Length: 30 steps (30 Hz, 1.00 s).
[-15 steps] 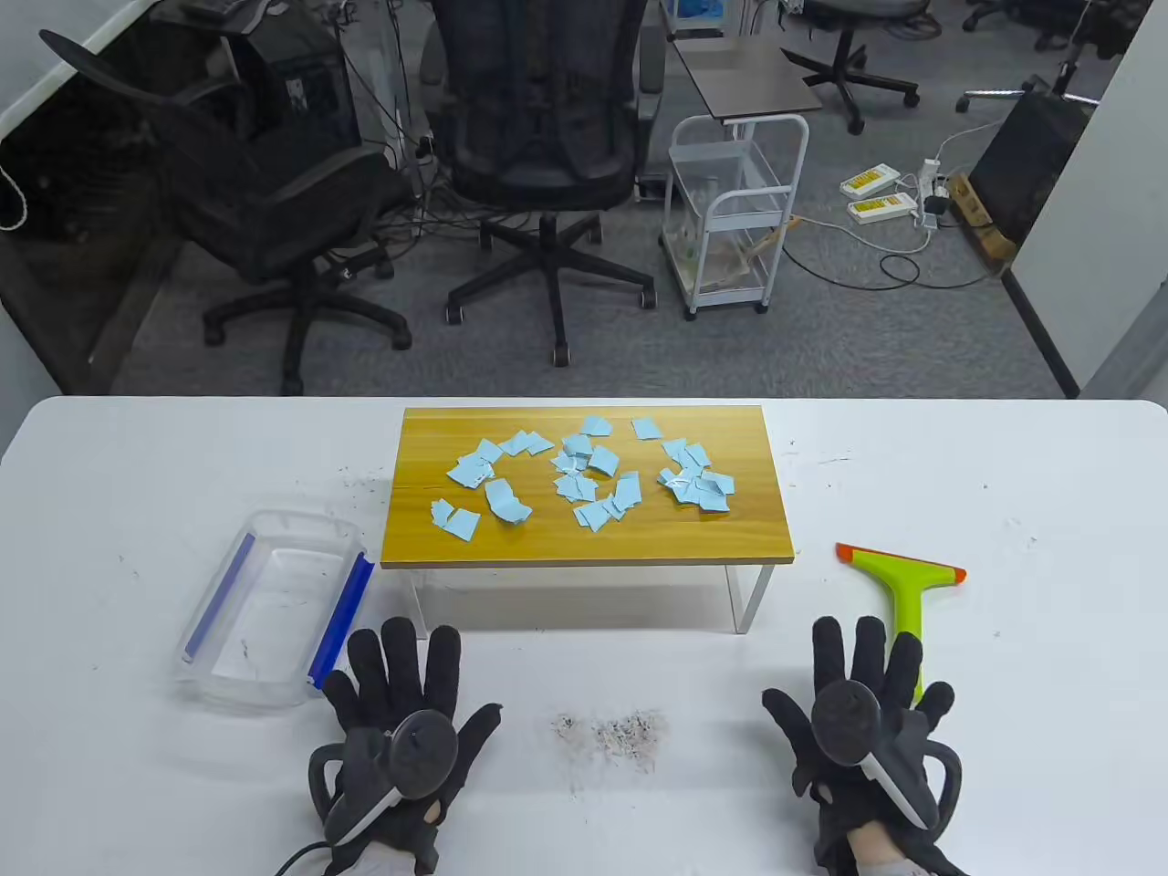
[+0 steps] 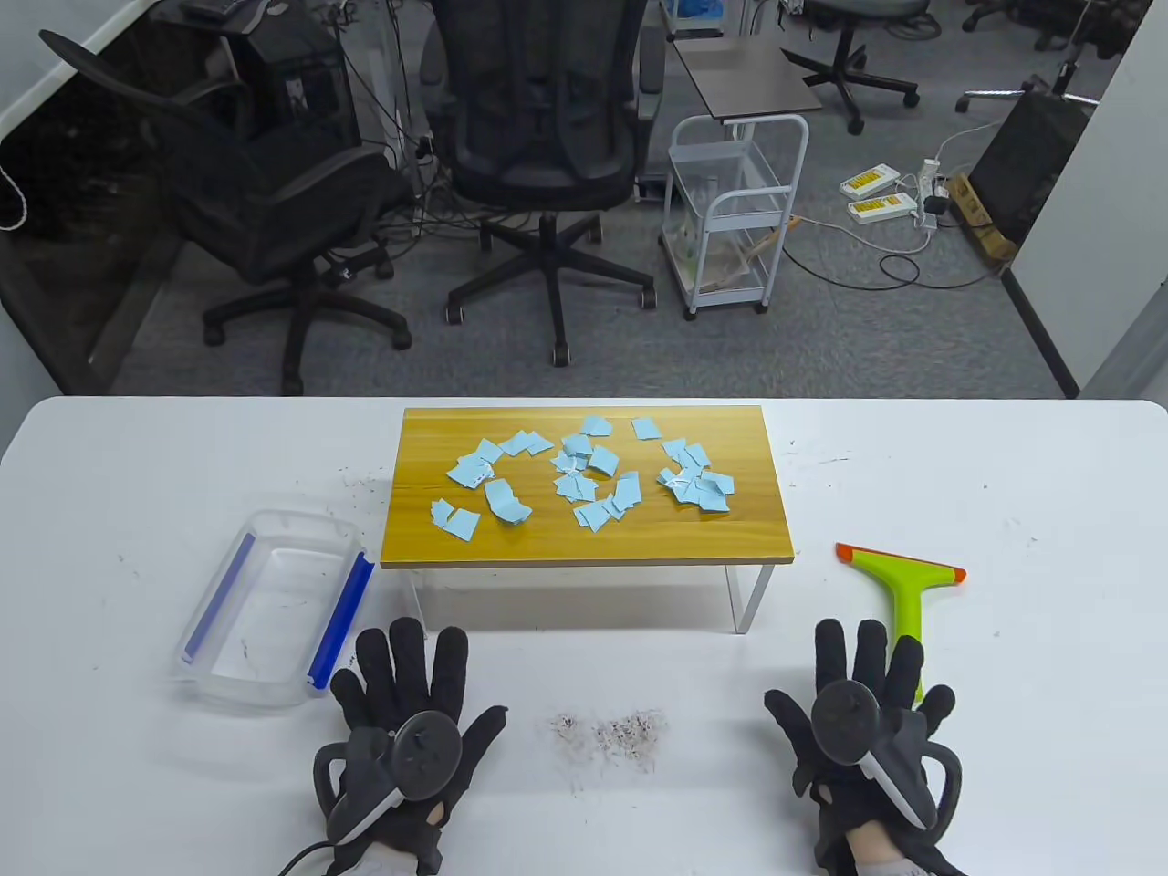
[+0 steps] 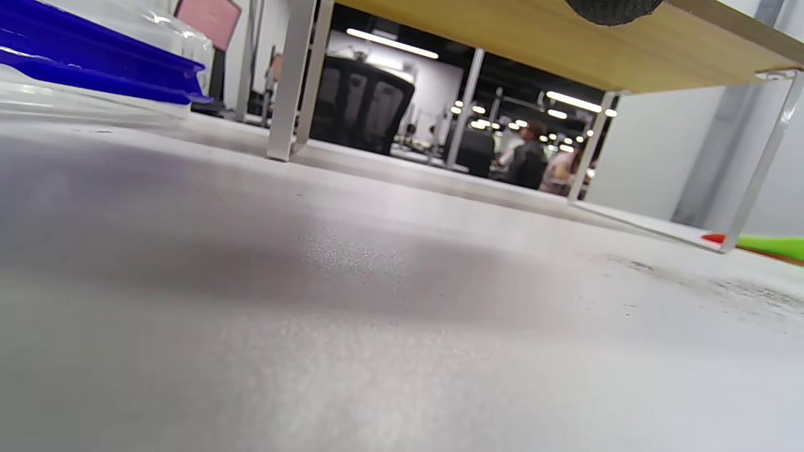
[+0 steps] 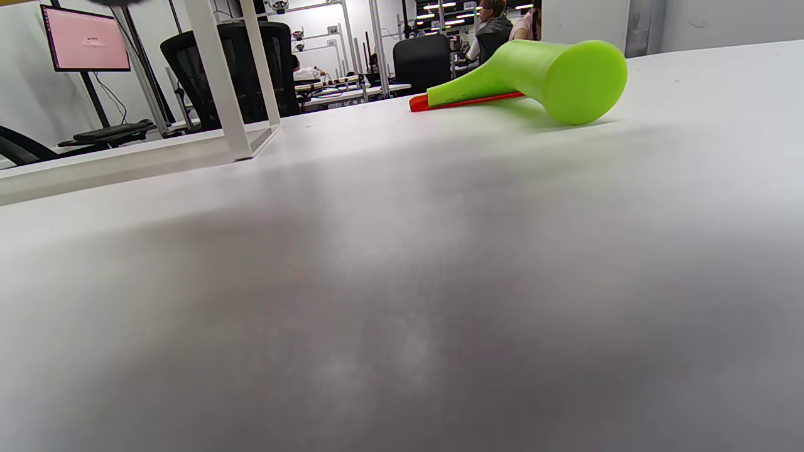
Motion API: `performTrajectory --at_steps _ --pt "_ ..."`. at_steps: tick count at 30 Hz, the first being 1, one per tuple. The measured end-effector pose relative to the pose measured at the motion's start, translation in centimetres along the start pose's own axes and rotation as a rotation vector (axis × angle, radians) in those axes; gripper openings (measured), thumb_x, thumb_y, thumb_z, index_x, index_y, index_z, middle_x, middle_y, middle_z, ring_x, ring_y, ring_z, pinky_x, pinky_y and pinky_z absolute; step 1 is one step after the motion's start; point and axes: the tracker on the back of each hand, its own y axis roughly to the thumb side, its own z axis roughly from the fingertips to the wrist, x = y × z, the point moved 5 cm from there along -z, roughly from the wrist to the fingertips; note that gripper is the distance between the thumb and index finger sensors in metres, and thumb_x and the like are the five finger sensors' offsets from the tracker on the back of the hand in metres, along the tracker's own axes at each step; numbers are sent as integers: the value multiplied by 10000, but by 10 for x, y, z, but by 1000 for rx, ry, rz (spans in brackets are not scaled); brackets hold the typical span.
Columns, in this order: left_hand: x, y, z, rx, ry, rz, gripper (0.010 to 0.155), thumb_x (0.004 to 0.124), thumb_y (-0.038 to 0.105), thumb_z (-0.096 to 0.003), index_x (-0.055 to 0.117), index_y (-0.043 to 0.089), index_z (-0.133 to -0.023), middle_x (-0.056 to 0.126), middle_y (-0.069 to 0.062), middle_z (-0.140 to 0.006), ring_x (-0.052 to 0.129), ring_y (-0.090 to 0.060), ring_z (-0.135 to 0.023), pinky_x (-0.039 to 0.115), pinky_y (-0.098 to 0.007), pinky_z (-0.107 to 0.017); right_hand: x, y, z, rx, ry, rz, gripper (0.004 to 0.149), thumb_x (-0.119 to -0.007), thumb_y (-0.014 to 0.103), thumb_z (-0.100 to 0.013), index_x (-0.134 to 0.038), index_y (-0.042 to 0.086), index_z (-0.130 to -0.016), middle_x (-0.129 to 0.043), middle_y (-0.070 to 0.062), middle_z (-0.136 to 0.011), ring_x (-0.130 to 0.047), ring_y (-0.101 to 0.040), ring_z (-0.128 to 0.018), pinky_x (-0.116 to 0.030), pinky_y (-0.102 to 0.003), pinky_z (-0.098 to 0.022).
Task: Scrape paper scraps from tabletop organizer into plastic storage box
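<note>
Several light-blue paper scraps (image 2: 584, 474) lie scattered on the wooden top of the tabletop organizer (image 2: 584, 538), a small raised shelf on white legs (image 3: 286, 81). Left of it sits the clear plastic storage box (image 2: 265, 611) with blue side clips (image 3: 94, 69). A green scraper (image 2: 903, 593) with an orange blade lies to the right; its handle end (image 4: 565, 78) shows close in the right wrist view. My left hand (image 2: 411, 693) rests flat on the table, fingers spread, beside the box. My right hand (image 2: 862, 693) lies flat too, fingertips over the scraper's handle end.
A smudge of dark dust (image 2: 611, 730) marks the white table (image 2: 1004, 730) between my hands. Office chairs (image 2: 538, 137) and a white cart (image 2: 730, 210) stand on the floor beyond the table's far edge.
My left hand has slid slightly to the right and toward me. Everything else is as it was.
</note>
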Motion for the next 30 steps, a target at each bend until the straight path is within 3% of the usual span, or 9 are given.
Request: performTrajectory --at_steps 10,23,30 --pt "4 8 0 31 -17 1 875 567 636 -575 -10 286 -1131 -113 -214 -1177 -132 -581 -996 76 -817 -645 1 -2 1 -28 10 -6 881 -654 650 -379 -86 388 -1000 -110 -104 -1153 -87 -499 -1038 -124 -798 -610" --pt "9 21 -1 71 -48 -3 870 566 633 -578 -10 288 -1131 -105 -213 -1183 -129 -577 -1002 77 -816 -649 35 -26 -12 -188 -59 -81 878 -660 641 -381 -93 391 -1003 -127 -93 -1159 -106 -493 -1050 -137 -797 -624" --pt "11 19 -5 65 -61 21 862 567 629 -581 5 289 -1138 -94 -213 -1190 -121 -576 -1008 82 -815 -651 55 -56 -42 -296 -51 -188 874 -679 621 -384 -126 371 -1014 -185 -101 -1162 -169 -490 -1061 -177 -796 -640"
